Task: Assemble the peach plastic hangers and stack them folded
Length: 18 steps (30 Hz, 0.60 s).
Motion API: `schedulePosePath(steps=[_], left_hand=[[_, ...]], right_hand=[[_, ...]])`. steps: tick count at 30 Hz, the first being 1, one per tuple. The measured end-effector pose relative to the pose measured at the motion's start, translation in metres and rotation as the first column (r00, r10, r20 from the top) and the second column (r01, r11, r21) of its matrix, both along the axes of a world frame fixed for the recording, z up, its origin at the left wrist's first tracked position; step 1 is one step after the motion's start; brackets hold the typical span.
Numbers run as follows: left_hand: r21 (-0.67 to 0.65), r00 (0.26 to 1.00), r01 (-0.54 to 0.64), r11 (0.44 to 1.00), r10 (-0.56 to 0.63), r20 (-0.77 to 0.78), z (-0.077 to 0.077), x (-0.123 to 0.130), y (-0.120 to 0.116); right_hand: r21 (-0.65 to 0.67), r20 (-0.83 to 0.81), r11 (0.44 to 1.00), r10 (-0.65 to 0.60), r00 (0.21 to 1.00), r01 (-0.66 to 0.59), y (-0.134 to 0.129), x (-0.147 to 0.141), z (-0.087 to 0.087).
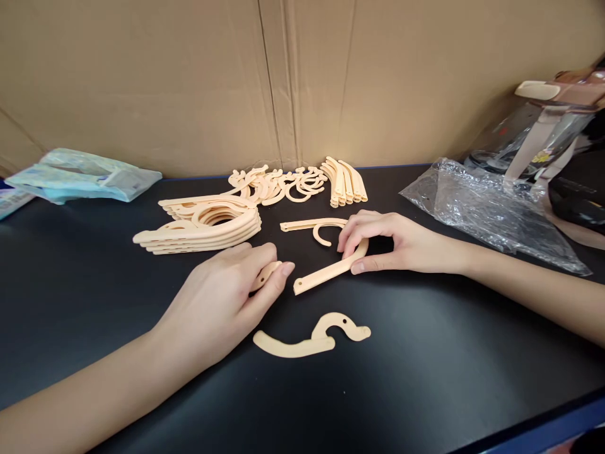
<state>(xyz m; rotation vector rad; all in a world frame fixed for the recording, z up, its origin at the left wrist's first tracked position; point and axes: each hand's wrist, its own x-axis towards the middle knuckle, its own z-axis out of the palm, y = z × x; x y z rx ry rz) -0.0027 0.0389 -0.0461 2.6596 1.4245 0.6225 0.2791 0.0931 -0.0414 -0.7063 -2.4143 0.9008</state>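
Note:
Beige plastic folding-hanger parts lie around both hands. My left hand [227,290] is closed around a beige hanger piece [265,275]; only its end with a small hole shows between thumb and forefinger. My right hand [394,239] pinches a curved hanger arm [326,275] between thumb and fingers, its holed end pointing left. Just behind it are another arm [302,224] and a curled hook [321,238]; the fingers hide whether these are joined to the held arm. In front of the hands, a loose curved arm [288,349] touches a hook piece [329,321].
Folded hangers [203,234] are stacked at the left. Behind stand a pile of hooks [283,187] and a group of arms [345,183], near a cardboard wall [189,82]. A blue packet [89,176] lies far left; clear plastic wrap [491,208] and a bottle [543,132] are right.

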Motion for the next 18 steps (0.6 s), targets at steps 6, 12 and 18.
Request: schedulePosePath(steps=[6,12,18], left_hand=[[0.038,0.999,0.040,0.998,-0.039,-0.009,-0.0026,-0.0014,-0.0009],[0.039,0.996,0.071,0.997,-0.068,-0.060,-0.0012,0.0007,-0.0035],[-0.100,0.998,0.062,0.993,-0.061,0.012,0.0024,0.0045,-0.0083]], right_hand=[[-0.140,-0.027,0.990,0.011,1.000,-0.014,0.0034,0.0032,0.0016],[-0.195,-0.038,0.981,-0.008,0.999,0.000,0.0037,0.0044,0.0017],[-0.202,-0.108,0.978,-0.081,0.991,0.058,0.0033,0.0038,-0.0022]])
